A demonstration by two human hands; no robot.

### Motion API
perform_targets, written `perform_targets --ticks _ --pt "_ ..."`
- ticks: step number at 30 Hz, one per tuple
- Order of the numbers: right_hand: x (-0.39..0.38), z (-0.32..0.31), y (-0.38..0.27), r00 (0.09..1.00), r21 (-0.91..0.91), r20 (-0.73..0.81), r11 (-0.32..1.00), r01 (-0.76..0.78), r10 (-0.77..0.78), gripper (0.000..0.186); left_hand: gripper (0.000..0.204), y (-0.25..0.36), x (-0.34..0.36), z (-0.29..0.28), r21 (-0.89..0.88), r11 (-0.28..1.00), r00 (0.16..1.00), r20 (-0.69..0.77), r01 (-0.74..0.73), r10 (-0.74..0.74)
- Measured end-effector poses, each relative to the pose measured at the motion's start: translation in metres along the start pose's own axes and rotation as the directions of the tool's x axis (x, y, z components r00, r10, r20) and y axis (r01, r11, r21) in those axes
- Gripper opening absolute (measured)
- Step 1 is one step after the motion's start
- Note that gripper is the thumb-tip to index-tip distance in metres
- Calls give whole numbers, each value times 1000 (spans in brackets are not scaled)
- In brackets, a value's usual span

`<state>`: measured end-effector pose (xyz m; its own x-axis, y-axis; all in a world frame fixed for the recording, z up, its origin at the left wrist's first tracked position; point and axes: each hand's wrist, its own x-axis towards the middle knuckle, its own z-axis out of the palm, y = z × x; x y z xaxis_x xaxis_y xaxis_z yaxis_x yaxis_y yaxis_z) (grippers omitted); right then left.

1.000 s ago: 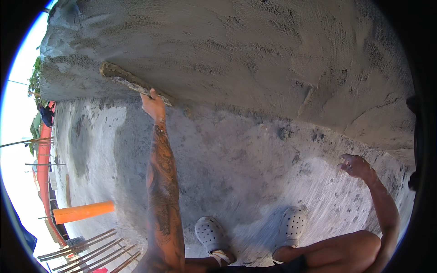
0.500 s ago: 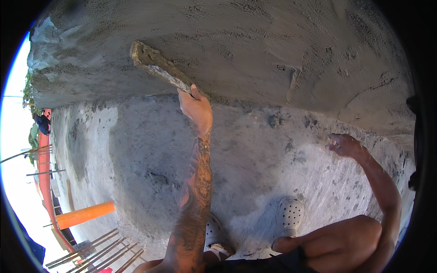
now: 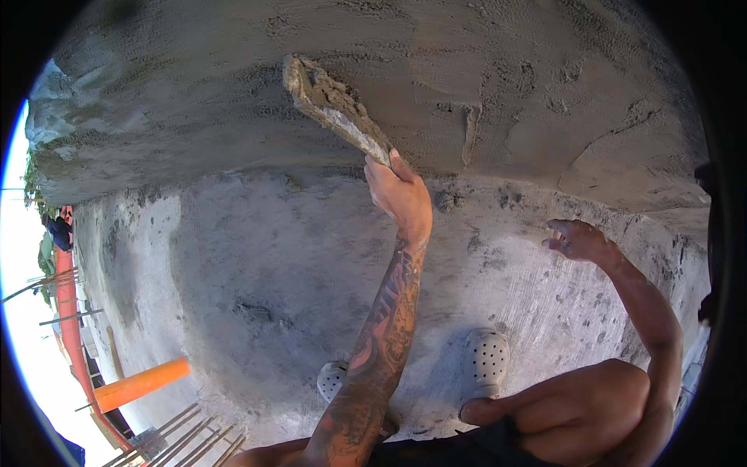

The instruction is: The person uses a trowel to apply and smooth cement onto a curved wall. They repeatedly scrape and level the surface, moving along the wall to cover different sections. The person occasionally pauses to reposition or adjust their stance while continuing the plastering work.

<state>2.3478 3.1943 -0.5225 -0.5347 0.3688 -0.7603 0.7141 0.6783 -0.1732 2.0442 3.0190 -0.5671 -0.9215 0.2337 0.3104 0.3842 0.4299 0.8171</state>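
Note:
My left hand (image 3: 397,187) grips a long, narrow float (image 3: 327,97) caked with mortar, held diagonally against or just off the fresh grey plaster wall (image 3: 545,86); whether it touches is unclear. Its far end points up and left. My right hand (image 3: 576,240) is open, fingers loosely bent and apart, holding nothing, over the rough concrete floor (image 3: 257,249) near the foot of the wall at right.
My feet in pale perforated clogs (image 3: 485,362) are on the concrete below. At left are an orange pipe (image 3: 142,385), protruding steel rods (image 3: 183,440), a long red band (image 3: 66,303) and another person (image 3: 61,232) in dark clothing farther off.
My left hand and the float have moved rightward across the wall, the float's far end rising. My right hand has shifted up and left. The view has shifted slightly.

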Motion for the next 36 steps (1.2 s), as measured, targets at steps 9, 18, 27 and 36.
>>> perform_targets --ticks 9,18,27,36 --pt "-12 -5 -9 1000 43 -25 999 -1 2 63 30 38 -39 11 -215 973 988 145 82 -51" --pt "-13 -7 -22 995 -26 -66 997 73 -74 56 39 -35 36 -188 -190 972 985 130 141 -118" --pt "4 -17 -76 992 -128 -68 987 100 -109 59 33 -142 47 -356 530 811 819 -561 247 118" --pt "3 -28 -99 995 -83 -3 992 94 -95 63 36 -183 34 -367 468 854 833 -548 226 80"
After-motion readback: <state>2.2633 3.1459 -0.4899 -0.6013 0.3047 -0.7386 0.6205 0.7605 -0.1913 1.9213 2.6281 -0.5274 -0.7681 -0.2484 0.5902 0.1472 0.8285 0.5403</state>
